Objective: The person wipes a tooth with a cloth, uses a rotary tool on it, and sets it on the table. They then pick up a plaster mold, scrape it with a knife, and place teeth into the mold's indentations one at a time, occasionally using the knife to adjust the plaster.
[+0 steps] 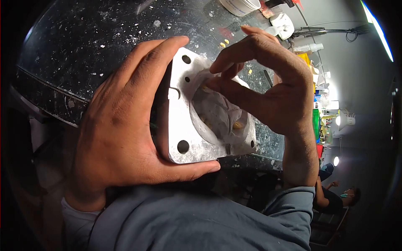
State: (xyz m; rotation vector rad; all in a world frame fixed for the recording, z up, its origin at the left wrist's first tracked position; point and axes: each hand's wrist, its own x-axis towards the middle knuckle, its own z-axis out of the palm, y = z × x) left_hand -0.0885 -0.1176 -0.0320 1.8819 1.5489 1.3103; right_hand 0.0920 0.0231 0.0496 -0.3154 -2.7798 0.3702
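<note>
My left hand [119, 113] is wrapped round the left side of a metal flask [179, 119], a squarish frame with round holes at its corners. Its fingers lie along the back edge and the thumb along the front. White plaster [215, 111] with a hollowed, ridged shape fills the flask's middle, and a yellowish bit [238, 125] shows in it. Over the far part of the plaster, my right hand [272, 71] has thumb and index finger brought close together. The thumb tip touches the plaster beside a small yellowish spot; whatever sits between the fingertips is hidden.
The dark bench [96, 37] is speckled with white residue, and yellow crumbs [224, 43] lie on it. A white tub [240, 6] and a white container [282, 25] stand at the back. Another person [335, 196] is visible at far right.
</note>
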